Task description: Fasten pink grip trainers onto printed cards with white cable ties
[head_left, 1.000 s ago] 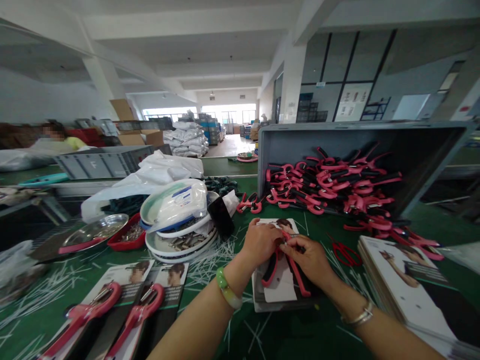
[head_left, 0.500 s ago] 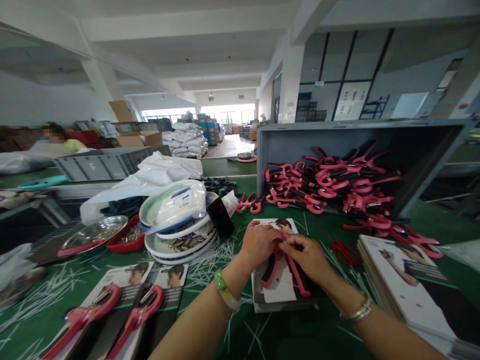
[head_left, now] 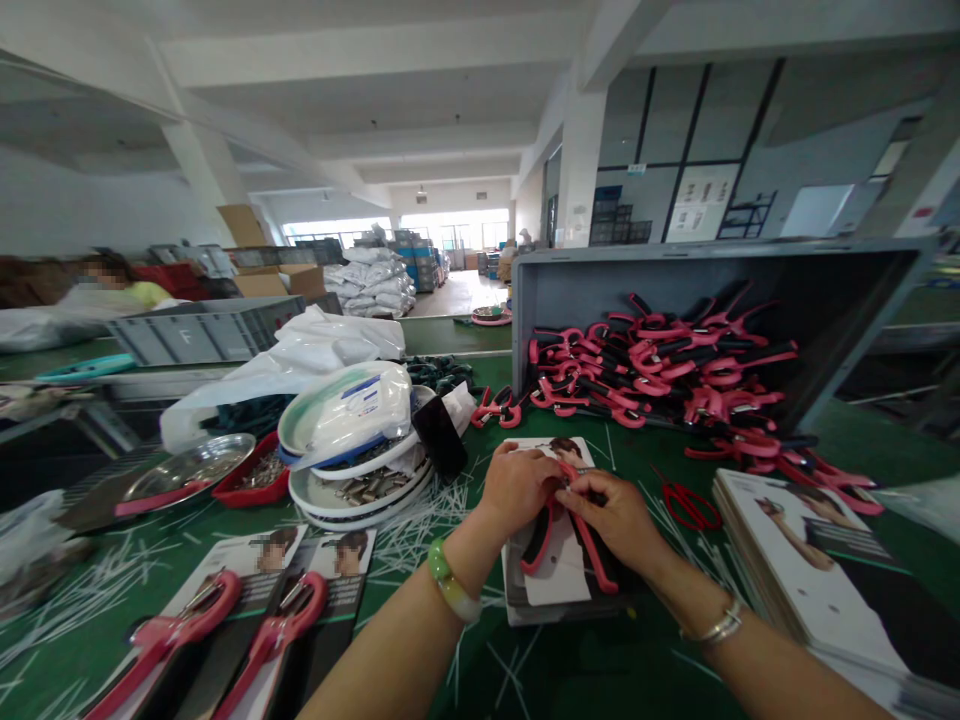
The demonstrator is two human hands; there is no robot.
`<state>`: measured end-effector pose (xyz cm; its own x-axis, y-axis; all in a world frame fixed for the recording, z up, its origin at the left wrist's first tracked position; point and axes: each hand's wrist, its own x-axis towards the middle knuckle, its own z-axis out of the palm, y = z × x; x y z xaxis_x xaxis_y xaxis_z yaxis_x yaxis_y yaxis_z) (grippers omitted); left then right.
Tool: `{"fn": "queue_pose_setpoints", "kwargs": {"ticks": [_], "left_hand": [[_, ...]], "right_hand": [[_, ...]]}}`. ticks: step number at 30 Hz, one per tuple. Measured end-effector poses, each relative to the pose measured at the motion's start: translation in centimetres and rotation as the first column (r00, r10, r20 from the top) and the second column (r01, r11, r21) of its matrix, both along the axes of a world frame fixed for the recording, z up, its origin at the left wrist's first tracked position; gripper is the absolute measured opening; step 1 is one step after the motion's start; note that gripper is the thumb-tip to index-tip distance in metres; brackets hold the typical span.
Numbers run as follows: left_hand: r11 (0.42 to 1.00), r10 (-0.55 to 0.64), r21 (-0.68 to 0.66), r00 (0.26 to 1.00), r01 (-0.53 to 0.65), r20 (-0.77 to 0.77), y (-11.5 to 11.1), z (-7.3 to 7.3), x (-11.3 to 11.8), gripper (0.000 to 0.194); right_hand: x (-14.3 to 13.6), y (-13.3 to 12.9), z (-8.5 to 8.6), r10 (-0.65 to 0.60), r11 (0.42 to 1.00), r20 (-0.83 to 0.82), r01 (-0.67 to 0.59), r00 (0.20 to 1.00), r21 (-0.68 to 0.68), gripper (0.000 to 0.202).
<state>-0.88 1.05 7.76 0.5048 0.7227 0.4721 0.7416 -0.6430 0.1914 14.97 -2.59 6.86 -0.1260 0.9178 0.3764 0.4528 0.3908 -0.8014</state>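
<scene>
Pink-and-black pliers lie on a printed backing card on top of a small stack in front of me. Their handles are spread and point towards me. My left hand is closed over the head end of the pliers, fingers bent around it. From the other side, my right hand pinches at the same spot, its thumb and forefinger pressed together beside the pliers' head. The fingers hide the head, and any small part between the right fingertips is too small to name.
A grey crate on its side spills many pink pliers. Red scissors lie beside a card stack. At left are carded pliers, stacked basins, a phone, a red tray and scattered white ties.
Little differs. My right fingertips have shifted very slightly at the pliers' head, while my left hand and the pliers stay in place.
</scene>
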Motion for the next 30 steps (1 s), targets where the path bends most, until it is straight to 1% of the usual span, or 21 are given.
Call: {"fn": "queue_pose_setpoints", "kwargs": {"ticks": [4, 9, 13, 16, 18, 20, 21, 24, 26, 27, 30], "left_hand": [[1.000, 0.007, -0.005, 1.000, -0.007, 0.007, 0.0, -0.1, 0.0, 0.013], [1.000, -0.019, -0.006, 1.000, 0.019, 0.005, -0.1, 0.1, 0.0, 0.015], [1.000, -0.026, -0.007, 1.000, 0.026, 0.003, -0.1, 0.0, 0.0, 0.016], [0.999, -0.037, -0.036, 0.999, 0.039, 0.030, -0.1, -0.2, 0.0, 0.021], [0.996, -0.051, -0.072, 0.997, 0.056, 0.065, -0.1, -0.2, 0.0, 0.025], [0.988, -0.086, -0.121, 0.990, 0.100, 0.110, -0.2, 0.0, -0.3, 0.030], [0.978, -0.120, -0.152, 0.983, 0.141, 0.139, -0.3, 0.2, -0.5, 0.034], [0.915, -0.258, -0.244, 0.932, 0.320, 0.255, -0.7, 1.0, -1.3, 0.046], [0.876, -0.312, -0.275, 0.901, 0.396, 0.303, -1.0, 1.4, -1.7, 0.040], [0.878, -0.308, -0.274, 0.901, 0.393, 0.306, -1.0, 1.4, -1.7, 0.034], [0.931, -0.229, -0.213, 0.929, 0.296, 0.292, -1.1, 1.1, -1.3, 0.018]], "right_hand": [[0.1, 0.1, -0.1, 0.010, 1.000, -0.004, -0.010, 1.000, -0.004, 0.023], [0.1, 0.2, 0.0, 0.006, 1.000, -0.001, -0.006, 1.000, -0.019, 0.022], [0.0, 0.3, 0.1, 0.015, 0.999, 0.002, -0.015, 1.000, -0.051, 0.026], [0.0, 0.5, -0.1, 0.009, 0.996, 0.006, -0.008, 1.000, -0.086, 0.029], [0.0, 0.6, -0.3, 0.002, 0.997, 0.020, 0.000, 1.000, -0.079, 0.029], [0.0, 0.8, -0.5, -0.014, 0.998, 0.043, 0.017, 0.999, -0.055, 0.027], [0.1, 1.0, -0.7, -0.026, 0.999, 0.051, 0.028, 0.998, -0.042, 0.025], [0.1, 1.2, -0.9, -0.031, 0.999, 0.043, 0.032, 0.999, -0.025, 0.024], [0.1, 1.3, -1.0, -0.029, 0.999, 0.038, 0.030, 0.999, -0.026, 0.022], [0.1, 1.3, -1.0, -0.028, 0.999, 0.040, 0.029, 0.999, -0.028, 0.021], [0.0, 1.1, -0.8, -0.036, 0.999, 0.034, 0.037, 0.999, -0.022, 0.019]]}}
